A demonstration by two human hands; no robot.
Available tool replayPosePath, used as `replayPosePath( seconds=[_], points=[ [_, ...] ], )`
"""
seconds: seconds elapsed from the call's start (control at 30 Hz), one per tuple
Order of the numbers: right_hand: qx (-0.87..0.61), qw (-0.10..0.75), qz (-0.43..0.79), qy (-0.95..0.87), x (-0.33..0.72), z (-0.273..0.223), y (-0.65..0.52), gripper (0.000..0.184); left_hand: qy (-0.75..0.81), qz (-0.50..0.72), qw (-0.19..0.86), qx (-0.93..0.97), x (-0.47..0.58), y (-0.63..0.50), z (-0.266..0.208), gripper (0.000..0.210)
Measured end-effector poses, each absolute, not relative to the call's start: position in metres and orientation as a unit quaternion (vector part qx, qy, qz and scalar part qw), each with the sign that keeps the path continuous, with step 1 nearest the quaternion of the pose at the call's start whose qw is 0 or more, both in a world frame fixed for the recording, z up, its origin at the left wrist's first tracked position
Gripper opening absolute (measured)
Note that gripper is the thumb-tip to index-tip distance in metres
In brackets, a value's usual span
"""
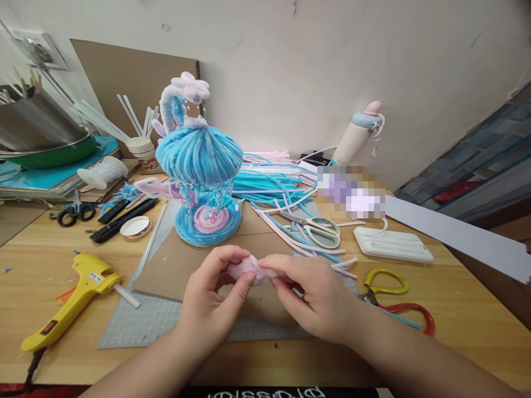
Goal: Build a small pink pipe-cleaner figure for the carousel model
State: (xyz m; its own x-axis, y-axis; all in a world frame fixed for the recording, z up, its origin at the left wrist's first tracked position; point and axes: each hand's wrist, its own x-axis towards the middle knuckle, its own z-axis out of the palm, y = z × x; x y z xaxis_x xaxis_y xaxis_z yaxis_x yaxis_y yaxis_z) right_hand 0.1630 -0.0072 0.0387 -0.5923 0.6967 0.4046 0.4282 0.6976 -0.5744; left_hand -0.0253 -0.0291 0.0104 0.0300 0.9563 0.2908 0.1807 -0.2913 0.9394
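Observation:
Between my two hands is a small pale pink-lilac fuzzy piece, seemingly bent pipe cleaner. My left hand pinches its left side between thumb and fingers. The fingers of my right hand close on its right end. Part of the piece is hidden by my fingers. Just beyond stands a blue fuzzy lamp-shaped craft with a pink flower on top and a coiled round base. Brown cardboard lies under my hands, over a grey cutting mat.
A yellow glue gun lies left, near black-handled scissors and a white spool. Blue and pink pipe cleaners spread behind. At right are pale-handled scissors, red-and-yellow pliers, a white power bank and a bottle.

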Motion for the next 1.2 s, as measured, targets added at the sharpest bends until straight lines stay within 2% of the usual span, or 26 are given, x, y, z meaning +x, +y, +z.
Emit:
replayPosePath(
  seconds=[0.37, 0.7, 0.87, 1.07, 1.2],
  points=[
    [-0.321, 0.298, 0.228, -0.869, 0.165, 0.037, -0.006, 0.031, 0.484, 0.511, 0.418, 0.575, -0.025, -0.027, 0.013, 0.02],
    [-0.319, 0.296, 0.24, -0.868, 0.165, 0.036, -0.006, 0.029, 0.459, 0.5, 0.558, 0.478, -0.024, -0.022, 0.025, 0.022],
    [-0.329, 0.301, 0.278, -0.851, 0.164, 0.035, -0.006, 0.027, 0.459, 0.506, 0.574, 0.451, -0.024, -0.019, 0.025, 0.024],
    [-0.356, 0.288, 0.341, -0.821, 0.164, 0.037, -0.008, 0.02, 0.412, 0.492, 0.656, 0.396, -0.028, -0.016, 0.021, 0.022],
    [-0.362, 0.284, 0.365, -0.809, 0.164, 0.036, -0.009, 0.017, 0.402, 0.488, 0.676, 0.379, -0.028, -0.016, 0.021, 0.023]
  ],
)
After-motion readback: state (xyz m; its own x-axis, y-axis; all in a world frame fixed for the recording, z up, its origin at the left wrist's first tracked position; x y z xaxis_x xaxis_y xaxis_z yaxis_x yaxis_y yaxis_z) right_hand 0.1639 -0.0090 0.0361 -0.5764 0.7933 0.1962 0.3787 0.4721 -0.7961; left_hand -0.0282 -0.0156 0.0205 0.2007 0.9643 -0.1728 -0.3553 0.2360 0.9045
